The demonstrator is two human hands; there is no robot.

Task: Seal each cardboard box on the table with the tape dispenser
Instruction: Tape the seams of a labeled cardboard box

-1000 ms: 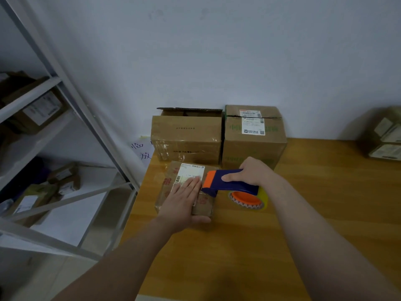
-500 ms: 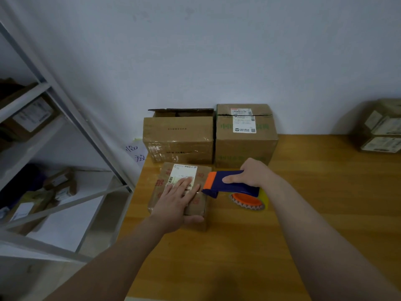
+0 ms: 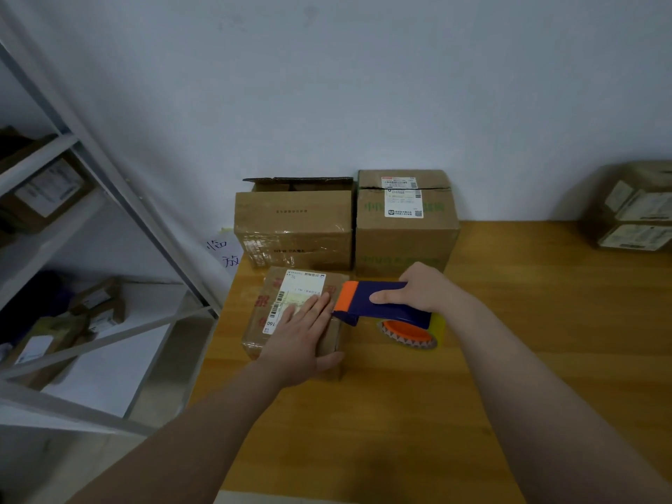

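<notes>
Small box (image 3: 260, 323) lies on the surface (image 3: 400, 412) at nine o'clock from the tape dispenser (image 3: 367, 310). Left hand (image 3: 302, 340) presses flat on its top, fingers straight; right hand (image 3: 418, 289) curls round the dispenser, nose at the box's three o'clock edge. Taping looks about to start: next, pull tape across toward nine o'clock

Paper sign (image 3: 225, 253) on the wall left of the counter (image 3: 400, 412): two blue handwritten characters, "临" over "放". Small front box (image 3: 254, 338): white shipping label (image 3: 296, 298) with barcode, digits like "160" at its lower left corner, fine print too small; red characters on the cardboard, not legible. Left back box (image 3: 294, 227): dark print "NEW PA…", rest lost in tape glare. Right back box (image 3: 407, 241): white label (image 3: 402, 196) with barcodes and QR code, unreadable; green "中国" beside it. Labels on far-right boxes (image 3: 632, 209): blurred.
</notes>
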